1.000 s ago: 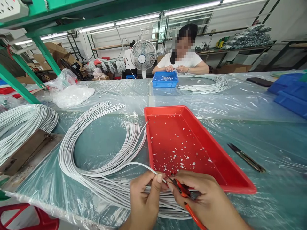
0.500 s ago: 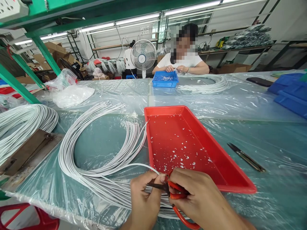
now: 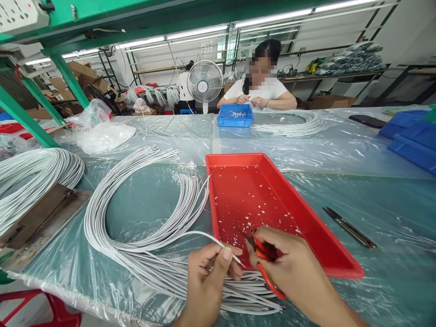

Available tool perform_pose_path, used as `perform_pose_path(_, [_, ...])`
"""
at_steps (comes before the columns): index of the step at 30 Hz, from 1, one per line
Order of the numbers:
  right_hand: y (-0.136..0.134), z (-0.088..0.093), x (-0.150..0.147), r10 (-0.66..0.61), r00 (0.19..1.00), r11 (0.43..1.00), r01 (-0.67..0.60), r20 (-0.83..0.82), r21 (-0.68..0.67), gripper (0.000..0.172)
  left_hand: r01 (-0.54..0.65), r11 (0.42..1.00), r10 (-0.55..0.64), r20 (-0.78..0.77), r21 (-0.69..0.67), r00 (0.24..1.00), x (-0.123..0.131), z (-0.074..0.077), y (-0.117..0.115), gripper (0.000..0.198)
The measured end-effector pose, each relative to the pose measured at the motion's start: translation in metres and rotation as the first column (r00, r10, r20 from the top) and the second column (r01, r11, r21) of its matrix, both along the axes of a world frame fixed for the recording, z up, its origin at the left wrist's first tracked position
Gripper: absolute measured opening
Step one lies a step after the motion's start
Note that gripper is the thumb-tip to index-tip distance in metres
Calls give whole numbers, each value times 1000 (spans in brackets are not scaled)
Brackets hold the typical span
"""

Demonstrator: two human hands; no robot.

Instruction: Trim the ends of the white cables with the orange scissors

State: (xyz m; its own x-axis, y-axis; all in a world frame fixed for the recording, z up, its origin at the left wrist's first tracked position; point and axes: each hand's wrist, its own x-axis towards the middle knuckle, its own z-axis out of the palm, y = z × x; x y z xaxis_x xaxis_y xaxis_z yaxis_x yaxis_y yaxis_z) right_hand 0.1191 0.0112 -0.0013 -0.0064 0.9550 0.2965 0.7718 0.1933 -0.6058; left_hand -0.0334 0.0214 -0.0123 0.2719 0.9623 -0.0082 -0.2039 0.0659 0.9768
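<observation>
My left hand [image 3: 213,268] pinches one white cable [image 3: 207,235] between thumb and fingers, its cut end poking out to the right. In my right hand [image 3: 289,259] is a pair of scissors [image 3: 264,254] with red-orange handles; the dark blades point left, a little apart from the cable's end. Beneath both hands runs a thick coil of white cables [image 3: 102,213], curving round to the left. Just beyond my hands lies a red tray [image 3: 235,195] scattered with small white and silvery scraps.
Metal snips [image 3: 350,228] lie right of the tray. Another cable coil [image 3: 41,168] and a rusty metal block [image 3: 37,213] are at left. Across the plastic-covered table a co-worker [image 3: 262,91] handles something beside a blue tray [image 3: 235,121]. Blue bins [image 3: 413,141] stand at right.
The scissors have drawn away from the cable to the right and up, over the tray's near end. The cable's end now shows past my left fingers.
</observation>
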Motion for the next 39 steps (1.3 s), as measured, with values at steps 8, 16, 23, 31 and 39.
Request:
perform_pose_path(8, [-8, -2, 15, 150, 975, 978, -121, -165, 171, 18, 51, 990, -36, 113, -132, 993, 1, -7, 6, 27])
perform_pose_path(16, [-8, 14, 4, 361, 928, 902, -323, -93, 285, 30, 90, 992, -82, 87, -90, 993, 2, -4, 7, 34])
perform_pose_path(23, [-8, 18, 2, 382, 922, 895, -352, -64, 273, 30, 85, 992, -82, 42, -96, 996, 2, -3, 6, 36])
perform_pose_path(31, [-9, 19, 3, 409, 912, 893, -393, -31, 219, 29, 102, 989, -100, 28, -107, 995, 2, -7, 7, 37])
perform_pose_path(39, [-7, 24, 1, 426, 904, 889, -427, 40, 164, 25, 95, 989, -92, 28, -118, 995, 3, -2, 5, 38])
